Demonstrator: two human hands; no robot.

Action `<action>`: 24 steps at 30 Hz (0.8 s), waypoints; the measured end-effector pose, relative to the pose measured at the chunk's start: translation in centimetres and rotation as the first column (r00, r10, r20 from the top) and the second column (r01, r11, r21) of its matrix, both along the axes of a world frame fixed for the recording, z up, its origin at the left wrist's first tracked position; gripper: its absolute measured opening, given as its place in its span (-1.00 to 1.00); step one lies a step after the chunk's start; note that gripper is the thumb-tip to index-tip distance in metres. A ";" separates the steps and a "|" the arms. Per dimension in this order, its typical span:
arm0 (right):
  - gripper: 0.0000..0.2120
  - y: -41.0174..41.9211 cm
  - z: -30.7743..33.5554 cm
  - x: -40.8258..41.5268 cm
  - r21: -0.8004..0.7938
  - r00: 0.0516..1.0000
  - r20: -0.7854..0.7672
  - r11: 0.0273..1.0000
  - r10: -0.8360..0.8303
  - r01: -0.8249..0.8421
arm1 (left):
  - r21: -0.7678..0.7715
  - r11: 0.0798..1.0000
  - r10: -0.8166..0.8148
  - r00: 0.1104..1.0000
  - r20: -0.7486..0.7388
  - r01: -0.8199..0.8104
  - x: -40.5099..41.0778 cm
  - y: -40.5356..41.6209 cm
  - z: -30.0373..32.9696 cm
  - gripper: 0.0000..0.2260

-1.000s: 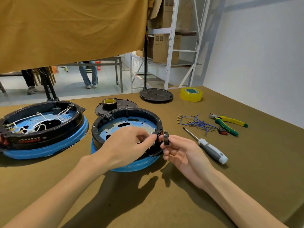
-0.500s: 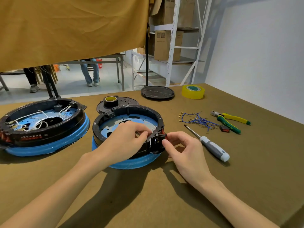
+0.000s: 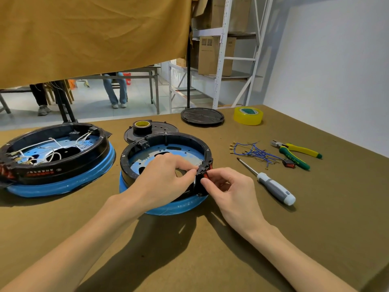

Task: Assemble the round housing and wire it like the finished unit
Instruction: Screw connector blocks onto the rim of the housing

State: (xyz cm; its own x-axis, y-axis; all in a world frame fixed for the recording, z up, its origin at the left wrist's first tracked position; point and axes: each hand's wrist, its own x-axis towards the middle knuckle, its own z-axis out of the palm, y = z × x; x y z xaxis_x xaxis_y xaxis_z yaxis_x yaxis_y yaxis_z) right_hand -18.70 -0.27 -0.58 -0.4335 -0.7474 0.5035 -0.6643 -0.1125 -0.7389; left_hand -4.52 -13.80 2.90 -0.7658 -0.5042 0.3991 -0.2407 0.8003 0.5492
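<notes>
The round black housing point(image 3: 166, 137) with a blue base stands in front of me, its blue plate bare of wires. My left hand point(image 3: 166, 178) rests over its near rim and pinches the rim from inside at the switch panel. My right hand point(image 3: 227, 186) pinches a red rocker switch point(image 3: 206, 175) against the outside of that panel. The finished unit point(image 3: 54, 163), with white wires inside, sits to the left. Blue wires point(image 3: 255, 152) with terminals lie on the table to the right.
A screwdriver point(image 3: 271, 186) lies right of my right hand. Green-yellow pliers point(image 3: 294, 153) and a second red switch point(image 3: 288, 163) lie past the wires. Yellow tape point(image 3: 248, 115), a black lid point(image 3: 202, 116) and a black tape roll point(image 3: 142, 127) on another lid sit further back.
My right hand turned over and brought the switch from my open palm up against the housing's outer panel. My left hand stayed on the rim.
</notes>
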 end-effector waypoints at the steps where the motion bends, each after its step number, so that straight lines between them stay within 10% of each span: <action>1: -0.84 0.0 -0.1 0.0 -0.010 1.000 0.009 1.000 -0.002 0.002 | 0.003 1.000 -0.002 1.000 -0.001 0.002 0.0 0.0 0.0 -0.80; 24: -0.88 -0.3 -0.6 0.2 -0.026 0.992 -0.126 1.000 0.005 -0.008 | -0.067 0.995 0.066 0.997 -0.033 -0.068 -0.3 0.9 -0.2 -0.80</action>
State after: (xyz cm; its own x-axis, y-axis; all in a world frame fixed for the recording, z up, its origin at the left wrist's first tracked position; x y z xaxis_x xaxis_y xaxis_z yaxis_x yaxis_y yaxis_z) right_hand -18.46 -0.58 -1.18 -0.3606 -0.7359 0.5730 -0.7511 -0.1352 -0.6462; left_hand -4.82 -12.94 2.68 -0.7181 -0.5248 0.4571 -0.2786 0.8186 0.5022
